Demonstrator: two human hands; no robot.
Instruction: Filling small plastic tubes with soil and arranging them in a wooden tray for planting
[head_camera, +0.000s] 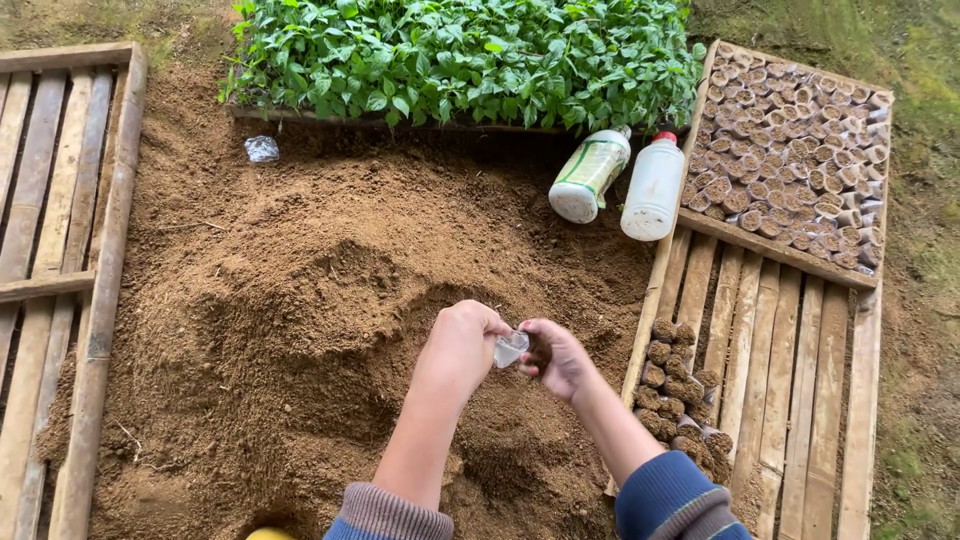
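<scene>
- Left hand (462, 345) closed in a loose fist around a small clear plastic sleeve (510, 347), thumb and forefinger pinching its near edge.
- Right hand (556, 358) curled shut against the sleeve's other side, fingers soiled and seemingly cupping a bit of dirt; exactly what sits under the fingertips: cannot tell.
- Sleeve caught between both sets of fingertips, held in the air just above the brown soil heap (330, 310), mouth apparently turned toward the right fingers.
- Beyond the right knuckles and slightly below: a short row of filled soil pots (668, 385) lying on the wooden slat tray (790, 380).
- Far past the fingertips: a packed block of filled pots (790, 150), two plastic bottles (620, 178) lying beside it, and a bed of green seedlings (460, 55).
- Far off to the left of the left wrist: a crumpled scrap of clear plastic (262, 149) on the soil, and another slat tray (60, 250).
- Judged good practice here: keep the left pinch light so the thin film stays open, not crushed flat.
- Feed loose soil with the right fingertips in small amounts, pressing gently to firm the base.
- Work low over the heap so spills fall back onto it.
</scene>
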